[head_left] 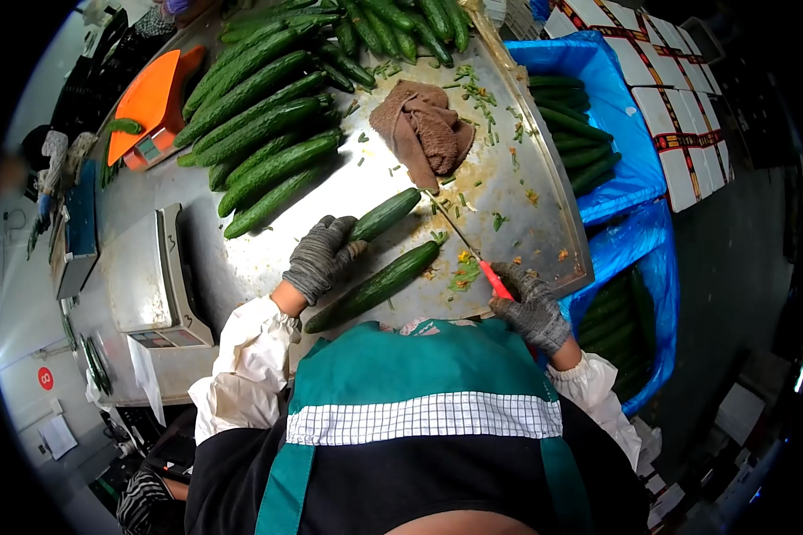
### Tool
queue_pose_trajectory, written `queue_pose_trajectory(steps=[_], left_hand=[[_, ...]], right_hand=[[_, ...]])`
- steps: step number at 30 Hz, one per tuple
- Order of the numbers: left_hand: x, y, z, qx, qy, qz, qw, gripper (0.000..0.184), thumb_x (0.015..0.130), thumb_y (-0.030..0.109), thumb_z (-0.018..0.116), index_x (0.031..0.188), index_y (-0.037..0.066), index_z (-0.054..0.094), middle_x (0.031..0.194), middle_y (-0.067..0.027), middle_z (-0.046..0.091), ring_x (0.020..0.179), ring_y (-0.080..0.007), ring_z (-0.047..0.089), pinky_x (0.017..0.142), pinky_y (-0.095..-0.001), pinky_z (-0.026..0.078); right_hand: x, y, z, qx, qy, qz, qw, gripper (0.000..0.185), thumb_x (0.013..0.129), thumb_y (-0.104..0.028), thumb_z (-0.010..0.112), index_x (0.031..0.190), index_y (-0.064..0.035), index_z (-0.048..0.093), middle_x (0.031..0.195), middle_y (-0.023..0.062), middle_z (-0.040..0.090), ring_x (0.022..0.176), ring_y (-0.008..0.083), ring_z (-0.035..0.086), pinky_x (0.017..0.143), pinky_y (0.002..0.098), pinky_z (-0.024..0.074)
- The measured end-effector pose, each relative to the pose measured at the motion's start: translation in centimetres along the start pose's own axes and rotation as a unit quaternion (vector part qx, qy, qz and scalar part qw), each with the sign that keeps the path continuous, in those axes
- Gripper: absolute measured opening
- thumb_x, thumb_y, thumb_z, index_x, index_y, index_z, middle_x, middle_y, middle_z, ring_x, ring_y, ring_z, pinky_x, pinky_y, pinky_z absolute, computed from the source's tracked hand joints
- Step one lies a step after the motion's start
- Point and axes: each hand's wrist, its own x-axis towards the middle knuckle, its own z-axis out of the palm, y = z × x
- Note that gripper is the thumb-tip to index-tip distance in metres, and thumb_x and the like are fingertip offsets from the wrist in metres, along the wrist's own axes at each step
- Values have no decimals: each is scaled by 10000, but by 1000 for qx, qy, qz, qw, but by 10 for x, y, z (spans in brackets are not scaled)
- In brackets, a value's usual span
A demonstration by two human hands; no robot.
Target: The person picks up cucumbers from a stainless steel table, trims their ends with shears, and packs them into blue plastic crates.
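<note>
Two-handed, grips cucumber (385, 216) with left fingers (334, 234), knife (495, 280) with right fingers (516, 278); faces towel (430, 134) on littered worktop (259, 259) beside blue-lined boxes (632, 125).

Mottled dark grey on gloved left hand (319, 254) and gloved right hand (531, 310). Deep green on gripped cucumber (391, 214), same on loose cucumber (379, 283) and heaped cucumbers (259, 132). Bright red on handle of knife (489, 272); dull grey along blade. Brown on crumpled cloth (426, 129). Silver-grey on counter (268, 259), stained yellow-brown, flecked green and orange. Vivid orange on scale (156, 89). Strong blue on bin liners (632, 116). White on stacked boxes (665, 105), banded red, black and yellow. Teal on apron (419, 370), with white dark-gridded strip. Off-white on sleeves (254, 348); black on shirt (375, 486).
</note>
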Motion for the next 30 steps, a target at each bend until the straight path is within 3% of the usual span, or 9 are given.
queue_pose_trajectory(steps=[5, 12, 15, 20, 22, 24, 26, 28, 30], left_hand=[[-2, 2, -3, -78, -41, 5, 996, 379, 819, 253, 574, 1075, -20, 517, 929, -162, 542, 869, -266, 534, 783, -334, 415], [-3, 4, 0, -108, -44, 1, 993, 356, 810, 213, 587, 1064, -27, 522, 924, -152, 545, 864, -258, 540, 774, -331, 421], [-3, 3, -2, -121, -42, 21, 992, 396, 792, 270, 580, 1078, 3, 518, 943, -188, 542, 848, -343, 544, 757, -382, 429], [6, 17, -27, 51, -3, 17, 999, 399, 768, 328, 588, 1056, 62, 518, 922, -179, 512, 826, -363, 518, 710, -423, 424], [19, 19, -44, 150, 23, 56, 987, 401, 760, 349, 591, 1054, 86, 521, 959, -168, 504, 832, -355, 523, 712, -426, 430], [33, 22, -68, 182, 67, 77, 978, 361, 787, 380, 550, 1006, 94, 528, 931, -162, 507, 851, -315, 536, 706, -416, 458], [51, 29, -109, 231, 97, 40, 967, 358, 790, 385, 548, 995, 92, 532, 924, -156, 518, 808, -301, 555, 701, -408, 467], [86, 14, -152, 269, 123, -11, 955, 338, 803, 378, 538, 972, 86, 534, 942, -156, 530, 781, -304, 567, 684, -399, 473], [116, -12, -194, 333, 191, 25, 923, 346, 815, 359, 525, 1017, 79, 534, 998, -174, 529, 878, -320, 549, 739, -397, 458]], right_hand=[[7, -7, 5, -10, 21, -29, 999, 482, 684, -190, 627, 1122, -29, 505, 990, 185, 576, 880, 292, 577, 780, 354, 452], [11, -8, 5, -10, 31, -46, 998, 462, 673, -197, 635, 1098, -52, 525, 930, 178, 596, 827, 298, 594, 734, 366, 469], [12, -6, 10, 14, 57, -50, 997, 456, 676, -192, 632, 1093, -41, 526, 901, 168, 606, 792, 277, 602, 708, 355, 475], [19, -12, 15, 74, 55, -49, 994, 418, 693, -157, 619, 1071, -4, 527, 842, 147, 609, 725, 204, 590, 673, 313, 473], [22, -17, 15, 105, 61, 5, 993, 394, 702, -140, 613, 1058, 4, 528, 836, 143, 607, 720, 197, 589, 676, 306, 472], [25, -18, 16, 103, 56, -20, 993, 391, 716, -121, 603, 1076, 1, 514, 822, 114, 597, 682, 156, 569, 617, 277, 470], [26, -25, 16, 254, 36, 55, 965, 402, 725, -106, 596, 1101, -4, 495, 788, 71, 573, 641, 107, 532, 549, 242, 455], [29, -17, 13, 260, 25, 39, 964, 419, 735, -97, 589, 1129, -15, 474, 795, 44, 543, 617, 80, 498, 505, 220, 438], [27, -8, 12, 298, 45, 36, 953, 432, 736, -106, 597, 1137, -14, 467, 834, 52, 539, 623, 92, 502, 519, 225, 445]])
